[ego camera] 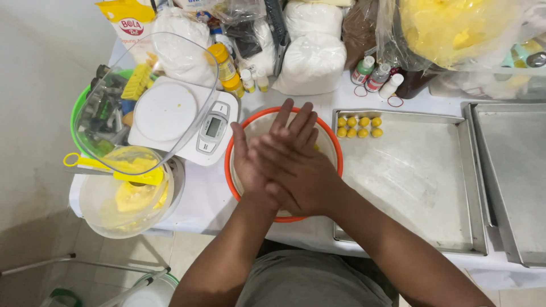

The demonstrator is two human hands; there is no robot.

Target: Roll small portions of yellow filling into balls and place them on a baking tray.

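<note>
Pressing palm to palm, my right hand [301,170] lies flat over my left hand [250,162], fingers straight; whether anything sits between them I cannot tell. Below them stands the orange-rimmed bowl [335,149] on the bench [205,193], beside a metal tray [421,182] holding yellow dough balls [358,127].

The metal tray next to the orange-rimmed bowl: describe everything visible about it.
The metal tray is a shallow rectangular pan of dull, scuffed silver metal with a raised rim, lying flat on the white-covered table. Eight small yellow dough balls sit in two rows in its far left corner; the rest is bare. The right forearm crosses its near left corner. A second tray lies alongside on the right.
</note>
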